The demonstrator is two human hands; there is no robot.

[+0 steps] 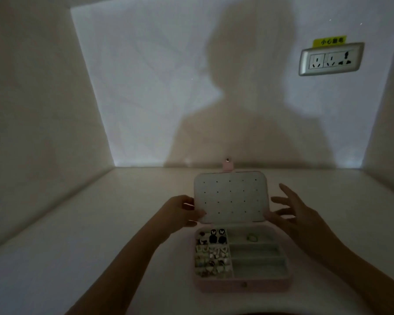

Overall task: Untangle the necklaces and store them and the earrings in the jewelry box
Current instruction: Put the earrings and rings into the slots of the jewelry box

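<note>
Left hand (182, 213) pinching lid (231, 196), right hand (292, 215) — splayed

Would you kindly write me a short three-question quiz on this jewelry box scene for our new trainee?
1. True or false: the lid of the jewelry box stands open.
2. Which hand curls its fingers round the lid's edge? A) the left hand B) the right hand C) neither
3. Fill in: as the camera sees it, the earrings fill the compartments on the ___ side of the box.

Key: 1 true; 2 A (the right hand is beside the lid with its fingers spread); 3 left.
</note>
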